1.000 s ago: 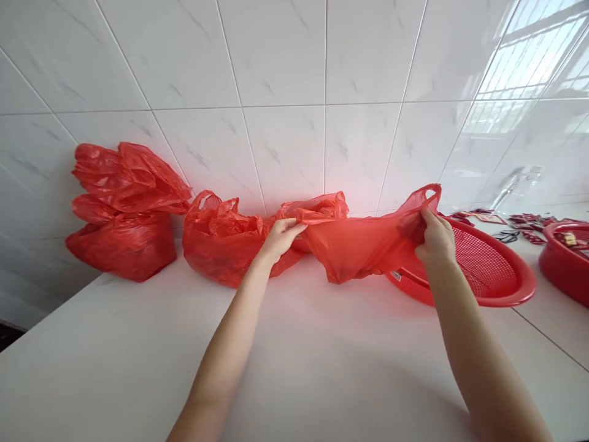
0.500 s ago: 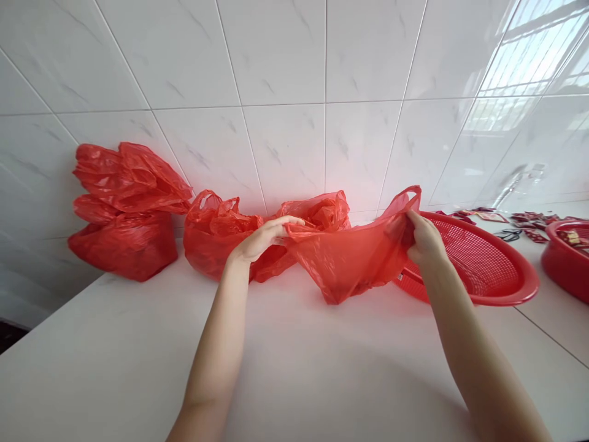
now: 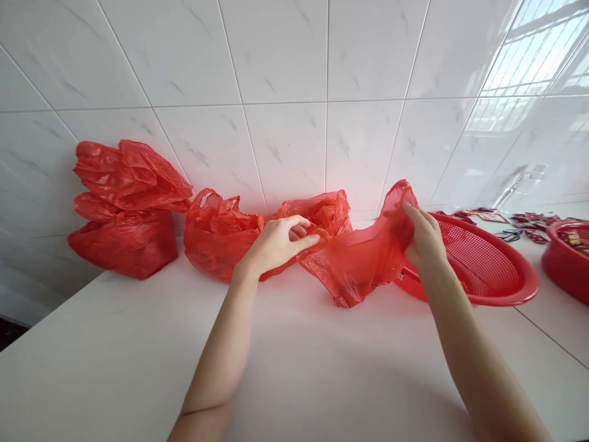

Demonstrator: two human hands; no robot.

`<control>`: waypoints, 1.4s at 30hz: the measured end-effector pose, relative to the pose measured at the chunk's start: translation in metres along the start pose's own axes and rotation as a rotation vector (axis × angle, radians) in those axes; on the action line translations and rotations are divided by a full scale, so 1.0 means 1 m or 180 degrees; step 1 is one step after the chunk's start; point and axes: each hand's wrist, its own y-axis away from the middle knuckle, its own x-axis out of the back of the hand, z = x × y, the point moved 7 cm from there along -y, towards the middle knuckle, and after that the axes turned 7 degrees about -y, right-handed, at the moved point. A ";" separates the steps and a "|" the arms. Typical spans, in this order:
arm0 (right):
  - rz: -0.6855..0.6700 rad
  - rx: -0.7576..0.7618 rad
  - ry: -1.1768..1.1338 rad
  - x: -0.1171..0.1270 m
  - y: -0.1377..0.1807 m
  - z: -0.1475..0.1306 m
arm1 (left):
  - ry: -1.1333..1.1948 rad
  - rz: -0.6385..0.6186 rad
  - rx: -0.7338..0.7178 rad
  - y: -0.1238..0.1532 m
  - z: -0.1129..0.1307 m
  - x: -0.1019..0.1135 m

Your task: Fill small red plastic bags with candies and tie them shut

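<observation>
A thin, see-through red plastic bag (image 3: 361,261) hangs stretched between my two hands, its lower corner close to the white counter. My left hand (image 3: 283,242) pinches the bag's left edge between thumb and curled fingers. On the other side, my right hand (image 3: 426,236) is closed on the bag near its upright handle, with the fingertips partly behind the plastic. Behind my left hand sit two more red plastic bags, a filled one (image 3: 221,245) and a crumpled one (image 3: 329,212). What they contain cannot be made out.
At the far left a bulky red bag (image 3: 129,239) rests against the tiled wall. A red mesh basket (image 3: 488,258) lies tilted beside my right hand. Further right stand a second red basket (image 3: 564,270), scattered small packets (image 3: 534,220) and dark scissors (image 3: 508,235).
My left hand has shifted right and turned, its fingers curling more. My right hand has changed its hold slightly, and the bag's handle end is more bunched. The bag sags narrower.
</observation>
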 end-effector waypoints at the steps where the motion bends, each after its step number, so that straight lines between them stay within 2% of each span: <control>1: -0.0110 -0.0060 0.0007 -0.003 0.002 0.000 | 0.0026 0.0159 -0.0058 0.000 0.003 0.002; 6: -0.0742 -0.0482 0.0338 -0.021 0.014 -0.001 | 0.0620 0.0847 -0.0398 0.002 0.012 0.016; 9: -0.1237 -0.0473 0.0375 -0.035 0.027 -0.010 | 0.1045 0.1113 -0.0468 0.003 0.013 0.023; 13: -0.1295 -0.0335 0.0178 -0.045 0.041 -0.024 | 0.1374 0.1315 -0.0683 0.006 0.017 0.028; 18: -0.1300 -0.0527 0.0256 -0.056 0.051 -0.014 | 0.1300 0.1159 -0.1052 0.009 0.027 0.027; 25: -0.1518 -0.0303 0.0564 -0.062 0.061 -0.006 | 0.2235 0.0980 -0.0843 0.015 0.035 0.029; 29: -0.1815 -0.0101 0.0926 -0.075 0.078 -0.006 | 0.2235 0.0562 -0.0861 0.020 0.052 0.013; 32: -0.2069 -0.0206 0.1104 -0.084 0.090 -0.003 | 0.2011 0.0311 -0.0886 0.022 0.063 0.001; 35: -0.2423 -0.0439 0.1148 -0.087 0.093 0.002 | 0.2022 0.0473 -0.0896 0.023 0.065 0.003; 38: -0.2898 -0.0730 0.1192 -0.087 0.092 0.011 | 0.2284 0.0803 -0.0648 0.022 0.052 0.013; 42: -0.3184 -0.0969 0.1048 -0.086 0.093 0.019 | 0.2471 0.0823 -0.0490 0.018 0.040 0.017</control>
